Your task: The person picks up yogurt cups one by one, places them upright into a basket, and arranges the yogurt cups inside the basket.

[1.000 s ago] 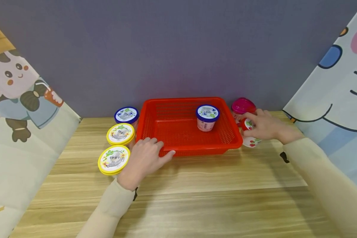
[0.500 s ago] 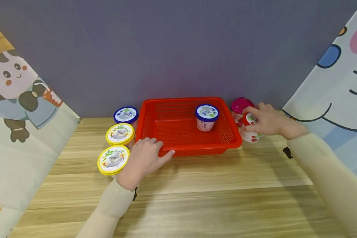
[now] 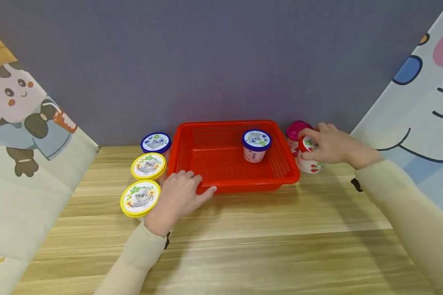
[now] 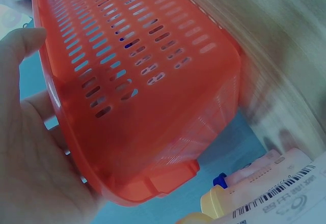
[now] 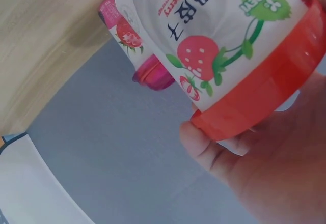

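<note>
My right hand grips a strawberry cup by its red lid, thumb and fingers on the rim. The white body shows below the lid; I cannot tell whether its base touches the table. Just behind it stands a cup with a magenta lid, partly hidden. My left hand holds the near left corner of a red perforated basket, fingers over the rim and thumb along the outside. Inside the basket, toward the right, stands a blue-lidded cup.
Left of the basket, a blue-lidded cup and two yellow-lidded cups, the far one and the near one, stand in a row. A grey partition rises behind the wooden table.
My right hand has moved the strawberry cup slightly backward, closer to the magenta-lidded cup. The left hand and the basket stay in place.
</note>
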Demonstrator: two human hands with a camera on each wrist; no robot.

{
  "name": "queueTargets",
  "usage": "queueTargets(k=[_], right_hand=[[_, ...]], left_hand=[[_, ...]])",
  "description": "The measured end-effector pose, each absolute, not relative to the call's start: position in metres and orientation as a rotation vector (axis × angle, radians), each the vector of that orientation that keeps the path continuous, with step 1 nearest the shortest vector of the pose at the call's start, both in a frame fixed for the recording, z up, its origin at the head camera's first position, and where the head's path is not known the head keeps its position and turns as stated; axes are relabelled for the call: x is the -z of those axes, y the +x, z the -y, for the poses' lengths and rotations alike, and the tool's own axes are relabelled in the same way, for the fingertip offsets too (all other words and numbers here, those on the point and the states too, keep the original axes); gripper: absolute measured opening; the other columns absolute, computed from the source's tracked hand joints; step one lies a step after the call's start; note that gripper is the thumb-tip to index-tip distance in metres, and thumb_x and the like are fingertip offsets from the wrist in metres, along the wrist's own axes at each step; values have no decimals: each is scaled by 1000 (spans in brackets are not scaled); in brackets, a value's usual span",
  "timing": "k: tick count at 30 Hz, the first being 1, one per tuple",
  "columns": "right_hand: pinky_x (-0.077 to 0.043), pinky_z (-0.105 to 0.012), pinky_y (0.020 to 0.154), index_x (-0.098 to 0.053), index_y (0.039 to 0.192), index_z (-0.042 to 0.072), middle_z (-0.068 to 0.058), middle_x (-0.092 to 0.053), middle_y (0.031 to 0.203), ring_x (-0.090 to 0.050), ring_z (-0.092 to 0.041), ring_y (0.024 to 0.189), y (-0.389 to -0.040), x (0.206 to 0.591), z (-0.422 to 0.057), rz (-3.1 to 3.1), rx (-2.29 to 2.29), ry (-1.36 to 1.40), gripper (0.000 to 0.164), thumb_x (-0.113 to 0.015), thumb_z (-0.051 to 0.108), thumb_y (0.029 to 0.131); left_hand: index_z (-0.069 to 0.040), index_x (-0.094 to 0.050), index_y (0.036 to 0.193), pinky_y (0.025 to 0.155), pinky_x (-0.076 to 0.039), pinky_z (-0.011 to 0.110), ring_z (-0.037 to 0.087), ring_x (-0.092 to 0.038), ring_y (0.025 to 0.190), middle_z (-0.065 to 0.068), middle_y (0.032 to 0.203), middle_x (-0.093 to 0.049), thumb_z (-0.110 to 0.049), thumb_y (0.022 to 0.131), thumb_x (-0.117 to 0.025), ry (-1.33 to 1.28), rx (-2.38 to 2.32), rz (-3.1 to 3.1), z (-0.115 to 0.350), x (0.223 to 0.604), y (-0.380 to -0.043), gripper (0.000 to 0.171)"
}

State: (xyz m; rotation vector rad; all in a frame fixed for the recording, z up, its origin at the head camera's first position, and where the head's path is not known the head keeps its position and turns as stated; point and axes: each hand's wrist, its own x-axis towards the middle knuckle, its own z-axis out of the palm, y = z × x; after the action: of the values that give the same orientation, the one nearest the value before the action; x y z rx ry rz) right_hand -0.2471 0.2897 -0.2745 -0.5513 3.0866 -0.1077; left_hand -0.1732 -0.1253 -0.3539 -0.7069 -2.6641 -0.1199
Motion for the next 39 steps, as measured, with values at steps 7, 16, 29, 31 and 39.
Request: queueTargets(k=[7, 16, 29, 31, 39], right_hand=[[-48, -52, 67, -57, 131, 17, -23, -52, 109, -48, -42, 100, -248, 267, -286, -3092, 74, -558, 54, -68, 45, 87], [-49, -51, 64, -55, 135, 16, -24, -51, 112, -47, -43, 102, -247, 254, -280, -3088, 37, -533, 57, -66, 47, 89], [-50, -51, 64, -53, 137, 19, -24, -51, 113, -46, -43, 104, -247, 239, -274, -3103, 41, -505, 56, -63, 46, 89], [-50, -52, 65, -53, 137, 19, -24, -51, 114, -46, -43, 105, -247, 237, -273, -3103, 39, -504, 56, -63, 46, 89], [-49, -51, 67, -54, 136, 20, -23, -50, 115, -45, -40, 106, -246, 229, -265, -3109, 67, -523, 53, -62, 43, 89]], left_hand=[[-11, -68, 74, 58, -41, 33, 21, -50, 61, 3, 68, -58, -58, 94, -60, -705, 117, 2675, 125, 353, -173, 51], [-11, -68, 73, 57, -41, 33, 21, -51, 60, 3, 68, -58, -57, 94, -60, -711, 124, 2649, 125, 354, -173, 51], [-12, -66, 71, 57, -41, 34, 21, -51, 59, 3, 67, -57, -57, 94, -60, -711, 119, 2646, 125, 353, -173, 51], [-12, -65, 70, 56, -40, 34, 21, -50, 59, 2, 66, -56, -57, 94, -60, -712, 116, 2644, 125, 353, -174, 51], [-11, -67, 72, 57, -41, 34, 22, -51, 60, 3, 67, -57, -58, 94, -60, -710, 115, 2649, 126, 354, -174, 51]])
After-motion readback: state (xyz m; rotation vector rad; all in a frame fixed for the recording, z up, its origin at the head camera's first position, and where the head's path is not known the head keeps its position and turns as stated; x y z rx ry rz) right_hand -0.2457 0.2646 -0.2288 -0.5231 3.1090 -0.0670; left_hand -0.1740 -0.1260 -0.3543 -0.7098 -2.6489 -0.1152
